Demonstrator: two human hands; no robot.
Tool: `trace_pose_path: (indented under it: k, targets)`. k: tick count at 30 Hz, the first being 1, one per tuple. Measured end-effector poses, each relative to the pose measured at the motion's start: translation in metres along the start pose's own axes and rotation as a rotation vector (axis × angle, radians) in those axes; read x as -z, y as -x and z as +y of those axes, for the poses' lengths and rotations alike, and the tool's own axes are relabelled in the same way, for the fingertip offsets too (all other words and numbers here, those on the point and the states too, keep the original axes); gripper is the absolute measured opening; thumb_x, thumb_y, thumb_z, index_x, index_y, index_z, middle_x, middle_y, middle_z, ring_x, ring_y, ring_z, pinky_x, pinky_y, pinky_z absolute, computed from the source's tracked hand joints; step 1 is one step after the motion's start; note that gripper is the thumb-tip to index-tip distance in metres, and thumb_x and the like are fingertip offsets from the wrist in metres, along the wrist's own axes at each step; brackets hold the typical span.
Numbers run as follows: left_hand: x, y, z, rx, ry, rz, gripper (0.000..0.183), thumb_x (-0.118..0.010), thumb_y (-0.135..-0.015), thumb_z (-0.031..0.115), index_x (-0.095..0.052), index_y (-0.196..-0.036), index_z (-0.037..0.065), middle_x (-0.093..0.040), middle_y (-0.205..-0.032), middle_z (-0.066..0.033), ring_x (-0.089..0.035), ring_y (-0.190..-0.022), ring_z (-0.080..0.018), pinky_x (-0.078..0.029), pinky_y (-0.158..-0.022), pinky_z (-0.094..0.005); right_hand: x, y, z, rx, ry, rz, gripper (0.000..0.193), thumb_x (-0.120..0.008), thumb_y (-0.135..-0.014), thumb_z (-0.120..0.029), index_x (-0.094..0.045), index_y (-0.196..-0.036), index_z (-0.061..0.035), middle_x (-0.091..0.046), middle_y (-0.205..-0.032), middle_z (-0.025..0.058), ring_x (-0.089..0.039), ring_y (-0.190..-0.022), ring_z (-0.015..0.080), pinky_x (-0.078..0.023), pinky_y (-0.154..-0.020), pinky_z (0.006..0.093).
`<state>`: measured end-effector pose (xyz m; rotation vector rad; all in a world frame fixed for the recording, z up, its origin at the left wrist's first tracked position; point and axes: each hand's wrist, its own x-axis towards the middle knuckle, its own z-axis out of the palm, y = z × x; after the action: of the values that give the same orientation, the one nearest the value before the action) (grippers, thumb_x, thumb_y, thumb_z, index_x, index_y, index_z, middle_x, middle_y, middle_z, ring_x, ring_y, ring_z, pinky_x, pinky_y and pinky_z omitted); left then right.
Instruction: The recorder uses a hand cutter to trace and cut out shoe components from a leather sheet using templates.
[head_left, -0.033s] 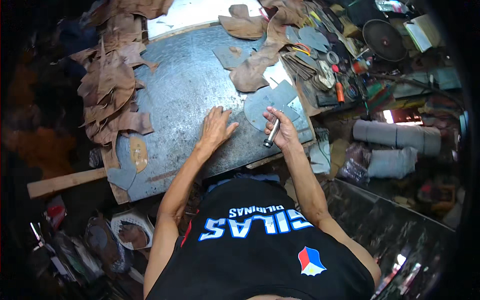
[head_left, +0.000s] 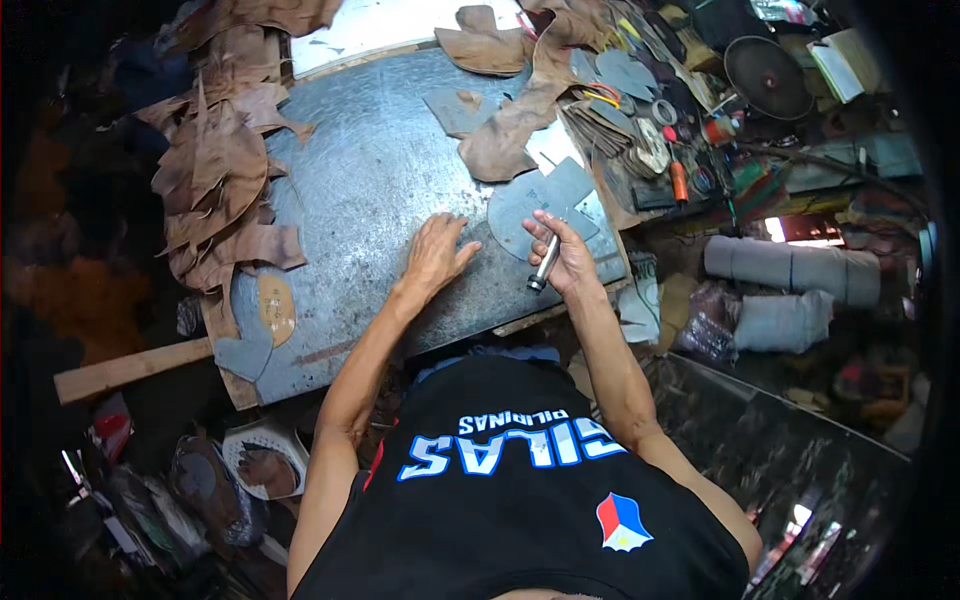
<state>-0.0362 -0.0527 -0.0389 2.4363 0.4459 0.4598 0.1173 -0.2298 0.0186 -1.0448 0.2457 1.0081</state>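
My left hand rests palm down on the worn grey metal table top, fingers stretched out and holding nothing. Over the table's right part, my right hand is closed around a short silver rod-shaped tool with a black end pointing down toward me. Its exact kind cannot be made out. Beneath and beyond that hand lies a grey rounded pattern piece with faint marks, partly covered by my fingers. A brown leather piece lies just past it.
Brown leather scraps heap along the left edge, near a tan oval piece. At the right stand an orange-handled tool, a tape roll and a round dark disc. A wooden bar juts out at left.
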Motion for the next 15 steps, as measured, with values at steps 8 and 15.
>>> trace_pose_path:
  k: [8, 15]
  targets:
    - [-0.014, -0.046, -0.005, 0.416, 0.677, -0.114, 0.053, -0.064, -0.093, 0.030, -0.053, -0.130, -0.005, -0.061, -0.124, -0.0229, -0.063, -0.109, -0.0301, -0.050, -0.091, -0.0363, -0.007, -0.095, -0.026, -0.076, 0.004, 0.075, 0.013, -0.062, -0.092, -0.017, -0.051, -0.093, -0.0100, -0.065, -0.084, 0.0096, -0.046, -0.049, 0.0128, -0.041, -0.046, 0.0320]
    - [-0.018, -0.069, -0.009, 0.723, 1.008, -0.125, 0.065, -0.052, -0.100, 0.036, -0.032, -0.146, -0.004, -0.055, -0.131, -0.0222, -0.059, -0.116, -0.0277, -0.049, -0.093, -0.0342, -0.035, -0.133, -0.017, -0.057, 0.010, 0.170, 0.021, -0.070, -0.083, -0.010, -0.049, -0.087, -0.0095, -0.048, -0.060, 0.0018, -0.045, -0.042, 0.0149, -0.041, -0.039, 0.0338]
